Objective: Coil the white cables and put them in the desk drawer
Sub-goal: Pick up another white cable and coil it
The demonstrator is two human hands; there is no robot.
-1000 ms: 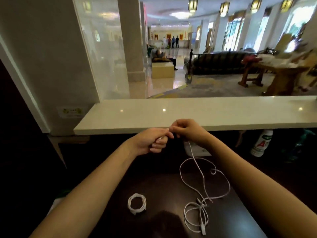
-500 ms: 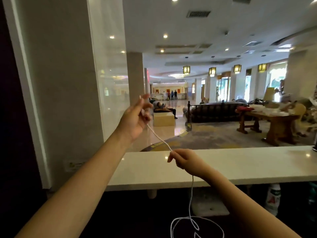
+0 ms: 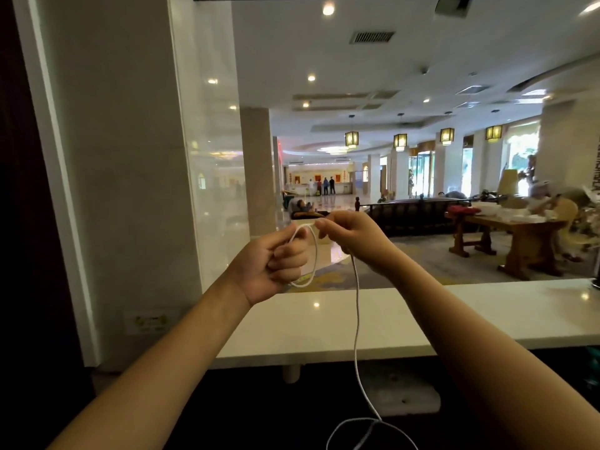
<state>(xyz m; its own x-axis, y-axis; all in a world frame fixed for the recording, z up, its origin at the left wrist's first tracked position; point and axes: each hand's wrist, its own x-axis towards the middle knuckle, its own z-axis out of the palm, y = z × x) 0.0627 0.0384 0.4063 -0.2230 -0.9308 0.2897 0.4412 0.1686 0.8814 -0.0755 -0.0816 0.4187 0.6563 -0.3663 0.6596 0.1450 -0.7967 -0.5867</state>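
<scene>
Half a second back the left hand (image 3: 276,258) was raised high, well apart from the right, cable taut between them. Now both hands meet above the counter (image 3: 406,323), the left one lower than before. One loop has formed where there was a straight run.

Left hand: fingers curled in a fist round the cable (image 3: 357,323), the loop hanging off its front. Right hand (image 3: 352,237): thumb and forefinger pinch the cable at the loop's top, just beside the left thumb. From the right hand the cable drops in front of the counter edge.

Cable end inside the left fist is hidden. Its lower part curls in the dark below the counter and runs off the bottom edge. The surface down there is too dim to read.

Beyond the counter: pillar (image 3: 256,164), dark sofa (image 3: 412,217), wooden table (image 3: 519,228) to the right. A pale block (image 3: 406,394) sits under the counter, behind the cable.
</scene>
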